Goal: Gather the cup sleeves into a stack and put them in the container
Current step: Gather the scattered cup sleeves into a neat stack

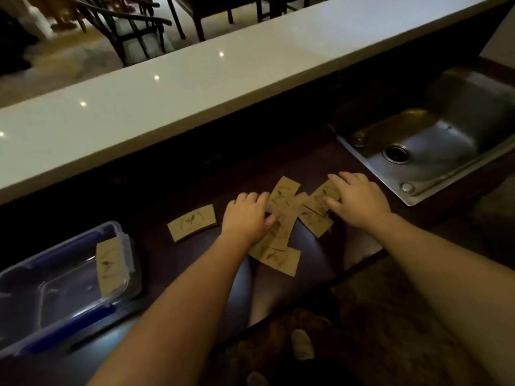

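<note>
Several brown cardboard cup sleeves (pixel 284 207) lie in a loose overlapping pile on the dark counter. My left hand (pixel 248 215) rests flat on the pile's left side, fingers touching the sleeves. My right hand (pixel 356 199) presses on a sleeve (pixel 323 197) at the pile's right side. One sleeve (pixel 192 222) lies alone to the left of the pile. Another sleeve (pixel 110 264) leans against the right rim of a clear plastic container (pixel 50 291) with blue clips at the lower left.
A steel sink (pixel 434 151) is set into the counter at the right. A raised white bar top (pixel 195 84) runs across behind the work surface. Chairs stand on the floor beyond it.
</note>
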`<state>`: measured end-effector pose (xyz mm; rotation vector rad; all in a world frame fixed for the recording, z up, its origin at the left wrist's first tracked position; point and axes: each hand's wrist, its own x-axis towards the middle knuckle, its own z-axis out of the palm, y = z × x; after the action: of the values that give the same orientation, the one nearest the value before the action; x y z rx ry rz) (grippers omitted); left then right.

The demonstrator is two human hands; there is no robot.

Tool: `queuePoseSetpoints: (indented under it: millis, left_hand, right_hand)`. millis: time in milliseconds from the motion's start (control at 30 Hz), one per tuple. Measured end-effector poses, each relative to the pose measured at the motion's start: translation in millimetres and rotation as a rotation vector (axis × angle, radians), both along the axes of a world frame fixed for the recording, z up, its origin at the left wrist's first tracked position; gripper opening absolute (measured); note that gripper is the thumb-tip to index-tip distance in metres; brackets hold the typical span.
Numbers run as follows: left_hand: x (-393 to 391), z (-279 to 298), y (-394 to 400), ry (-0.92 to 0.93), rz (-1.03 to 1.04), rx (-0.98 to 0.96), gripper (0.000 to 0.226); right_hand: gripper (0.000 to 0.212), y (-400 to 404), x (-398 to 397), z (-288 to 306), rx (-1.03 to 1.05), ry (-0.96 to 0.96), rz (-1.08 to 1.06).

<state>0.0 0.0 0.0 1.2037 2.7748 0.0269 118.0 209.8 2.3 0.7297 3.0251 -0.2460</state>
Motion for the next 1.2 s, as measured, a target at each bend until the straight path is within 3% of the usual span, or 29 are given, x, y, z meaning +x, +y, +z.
queuePoseSetpoints:
  millis: [133, 367, 500, 700, 767, 867, 1000, 1100, 1200]
  left_hand:
    - [8, -17, 18, -0.164, 0.123, -0.057, 0.063]
    - [7, -33, 38, -0.334, 0.261, -0.017, 0.068]
    - [5, -37, 45, -0.47, 0.364, 0.069, 0.073]
    - [0, -38, 46, -0.64, 0.493, 0.176, 0.075]
    - [-1, -40, 47, -0.702, 0.516, 0.241, 0.068]
    - [-3, -41, 41, -0.898, 0.596, 0.46, 0.046]
    - [-6, -25, 20, -1.198, 0.779, 0.703, 0.025]
    - [-6, -15, 2, -1.422, 0.856, 0.819, 0.026]
    - [1, -10, -13, -1.597, 0.867, 0.874, 0.028]
  right_hand:
    - [0.072, 13, -3, -17, -0.155, -0.12, -0.131]
    - [0.09, 23, -29, -32, -0.294, -0.169, -0.262]
    - [0.105, 20, -38, -40, -0.315, -0.217, -0.303]
    - [0.109, 20, -46, -40, -0.327, -0.204, -0.325]
    - [0.1, 22, -46, -40, -0.368, -0.136, -0.346]
    - [0.068, 27, -45, -37, -0.56, 0.126, -0.437]
    - [0.038, 21, -39, -18, -1.312, 0.463, -0.673]
    - [0.025, -4, -29, 2, -1.541, 0.487, -0.58]
    - [0.026, -36, -25, 3, -1.442, 0.343, -0.43]
